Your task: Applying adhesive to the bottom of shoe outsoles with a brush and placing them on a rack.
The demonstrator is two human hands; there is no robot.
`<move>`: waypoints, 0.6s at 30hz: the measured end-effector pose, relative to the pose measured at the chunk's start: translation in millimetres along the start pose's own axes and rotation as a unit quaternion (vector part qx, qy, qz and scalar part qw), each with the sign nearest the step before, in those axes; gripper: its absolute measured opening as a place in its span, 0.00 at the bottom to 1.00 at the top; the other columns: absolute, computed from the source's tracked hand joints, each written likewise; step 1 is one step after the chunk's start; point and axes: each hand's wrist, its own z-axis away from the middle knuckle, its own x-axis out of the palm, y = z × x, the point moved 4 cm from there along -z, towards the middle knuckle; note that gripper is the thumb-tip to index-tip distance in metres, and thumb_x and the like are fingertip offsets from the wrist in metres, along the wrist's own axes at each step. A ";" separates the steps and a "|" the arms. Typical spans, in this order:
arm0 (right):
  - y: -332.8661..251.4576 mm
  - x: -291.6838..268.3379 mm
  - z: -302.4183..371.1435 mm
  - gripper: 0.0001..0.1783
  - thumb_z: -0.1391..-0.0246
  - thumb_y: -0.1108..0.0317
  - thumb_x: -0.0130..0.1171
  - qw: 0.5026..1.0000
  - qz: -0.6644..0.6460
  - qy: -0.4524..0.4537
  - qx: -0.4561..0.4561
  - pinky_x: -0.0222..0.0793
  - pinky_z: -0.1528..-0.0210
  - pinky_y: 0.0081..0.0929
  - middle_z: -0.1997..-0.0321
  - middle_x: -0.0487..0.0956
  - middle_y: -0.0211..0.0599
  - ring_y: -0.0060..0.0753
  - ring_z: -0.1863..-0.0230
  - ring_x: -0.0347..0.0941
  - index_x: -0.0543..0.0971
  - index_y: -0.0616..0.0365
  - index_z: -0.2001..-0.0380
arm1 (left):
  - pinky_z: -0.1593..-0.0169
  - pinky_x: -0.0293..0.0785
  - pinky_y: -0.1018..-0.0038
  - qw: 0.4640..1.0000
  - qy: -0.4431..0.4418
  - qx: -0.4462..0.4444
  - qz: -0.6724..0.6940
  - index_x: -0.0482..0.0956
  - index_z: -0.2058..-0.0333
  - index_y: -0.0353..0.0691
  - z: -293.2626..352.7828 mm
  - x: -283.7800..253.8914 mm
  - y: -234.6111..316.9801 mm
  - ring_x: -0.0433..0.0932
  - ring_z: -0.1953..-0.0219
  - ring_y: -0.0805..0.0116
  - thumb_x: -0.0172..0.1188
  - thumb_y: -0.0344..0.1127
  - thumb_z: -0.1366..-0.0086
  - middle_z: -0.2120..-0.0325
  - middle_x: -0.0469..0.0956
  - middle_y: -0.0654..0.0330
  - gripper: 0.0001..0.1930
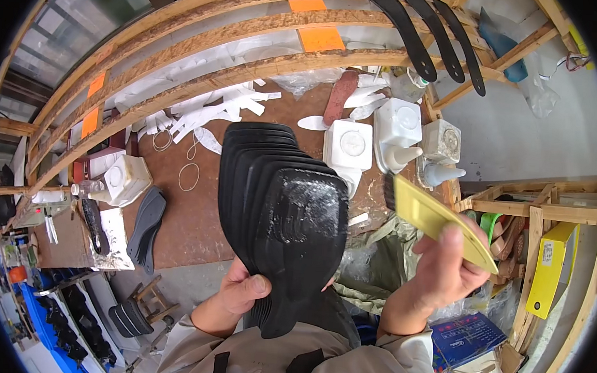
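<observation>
My left hand (244,290) is closed around the narrow lower part of a fanned stack of black shoe soles (251,177), its thumb pressing from the side. The front sole (310,221) has a shiny wet coat over its wide upper part; lower down it looks matte. To the right, my right hand (442,269) grips a flat yellow brush (433,215) by its handle. The brush's dark bristles point up and left, apart from the soles. My left fingers behind the stack are mostly hidden.
White square glue bottles (351,145) stand at the back right. White strips (214,113) lie across the brown table (173,227). More dark soles (147,228) rest at the left. Wooden rails (251,67) span overhead, with black straps (416,43) hanging. A yellow box (553,270) sits right.
</observation>
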 end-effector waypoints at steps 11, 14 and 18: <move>10.9 -4.4 40.9 0.08 0.55 0.71 0.62 0.934 -0.084 -0.251 -0.241 0.69 0.82 0.23 0.84 0.77 0.36 0.29 0.83 0.75 0.79 0.67 0.75 | 0.42 0.64 0.52 0.991 0.046 0.094 -0.079 0.55 0.39 0.35 16.1 -30.1 -4.2 0.65 0.43 0.46 0.59 0.43 0.41 0.42 0.61 0.46 0.36; 7.5 9.5 16.3 0.09 0.52 0.71 0.61 0.965 0.004 -0.220 -0.142 0.69 0.82 0.24 0.79 0.78 0.40 0.29 0.84 0.73 0.78 0.68 0.72 | 0.44 0.67 0.50 0.990 0.076 0.095 -0.067 0.54 0.39 0.36 13.5 -16.7 2.5 0.67 0.44 0.45 0.60 0.43 0.41 0.42 0.61 0.46 0.36; -4.4 12.0 -8.3 0.10 0.49 0.69 0.59 0.985 -0.092 -0.116 -0.092 0.65 0.83 0.21 0.80 0.76 0.44 0.26 0.85 0.70 0.75 0.68 0.69 | 0.48 0.69 0.43 0.998 0.056 0.020 -0.032 0.53 0.39 0.37 6.2 -7.3 4.7 0.68 0.46 0.44 0.61 0.45 0.42 0.42 0.61 0.45 0.38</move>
